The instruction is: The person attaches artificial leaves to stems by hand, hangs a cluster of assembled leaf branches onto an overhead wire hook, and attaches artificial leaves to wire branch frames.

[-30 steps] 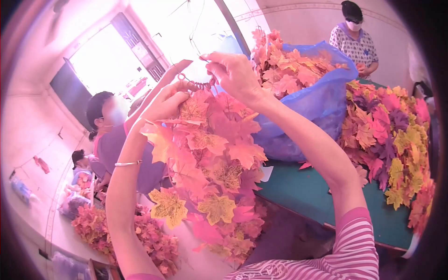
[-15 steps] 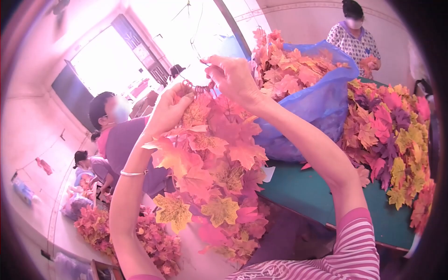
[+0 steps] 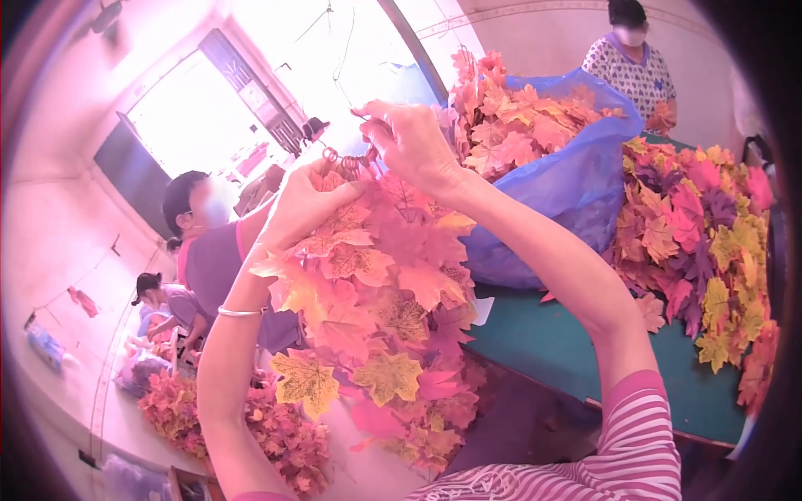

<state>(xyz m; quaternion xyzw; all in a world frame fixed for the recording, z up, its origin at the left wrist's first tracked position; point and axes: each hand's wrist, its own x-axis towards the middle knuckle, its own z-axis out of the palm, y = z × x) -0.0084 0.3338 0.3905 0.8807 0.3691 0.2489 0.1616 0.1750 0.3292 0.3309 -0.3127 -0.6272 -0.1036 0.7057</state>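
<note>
A hanging bunch of artificial maple leaf garlands [image 3: 368, 309], pink, orange and yellow, fills the middle of the head view. My left hand [image 3: 305, 200] is closed around its upper part, thumb across the front, with some fingers hidden behind the leaves. Just above, several small reddish loops [image 3: 347, 159] are gathered in a row at the top of the bunch. My right hand [image 3: 413, 146] is pinched at the thin wire hook [image 3: 357, 112] that hangs from above, to the right of these loops.
At right, a blue plastic bag [image 3: 543, 217] full of orange leaves stands on a green table [image 3: 535, 342], beside piled multicoloured leaves [image 3: 693, 242]. More leaves [image 3: 284, 434] lie at lower left. One person [image 3: 217, 267] is close at left; others work farther off.
My left hand has slid slightly down and right from the loops onto the upper leaves, its thumb now stretched across them. The right hand stays near the hook, shifting slightly.
</note>
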